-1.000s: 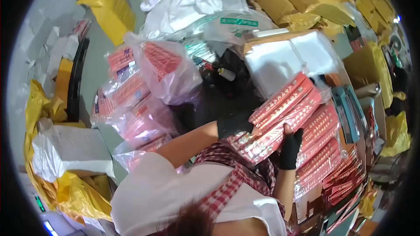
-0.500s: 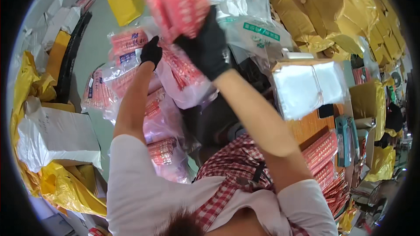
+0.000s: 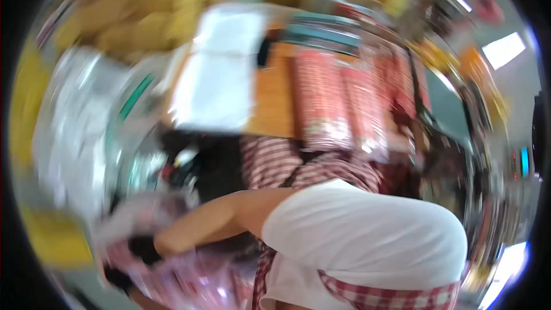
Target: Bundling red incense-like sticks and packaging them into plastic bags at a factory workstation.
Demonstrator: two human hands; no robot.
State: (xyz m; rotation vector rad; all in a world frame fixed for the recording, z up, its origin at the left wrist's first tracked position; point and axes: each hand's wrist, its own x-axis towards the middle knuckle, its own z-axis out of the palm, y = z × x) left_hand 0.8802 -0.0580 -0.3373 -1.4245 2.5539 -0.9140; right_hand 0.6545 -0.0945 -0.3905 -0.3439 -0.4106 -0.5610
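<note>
At the lower left, my right hand [image 3: 144, 250] in a black glove reaches over pink-red packs in clear plastic bags [image 3: 189, 275]. Just below it, beside the same bags, is my left hand [image 3: 117, 278], also black-gloved, its forearm entering from the lower edge. Motion blur smears both hands' fingers, so what they hold, if anything, cannot be made out. Bundles of red printed packs [image 3: 322, 100] in clear wrap lie on the wooden tabletop [image 3: 274, 95], away from my hands.
A tied stack of white sheets or bags [image 3: 224, 74] sits on the table's left part. Behind the red bundles is a teal box-like thing [image 3: 321, 31]. Clear and silvery plastic bags [image 3: 77, 132] pile up at left, with yellow wrapped parcels [image 3: 138, 11] at the back.
The view has swung right, bringing the table to the middle. My right hand has come down from the raised red packs, which no longer show in it; both hands now appear lower left.
</note>
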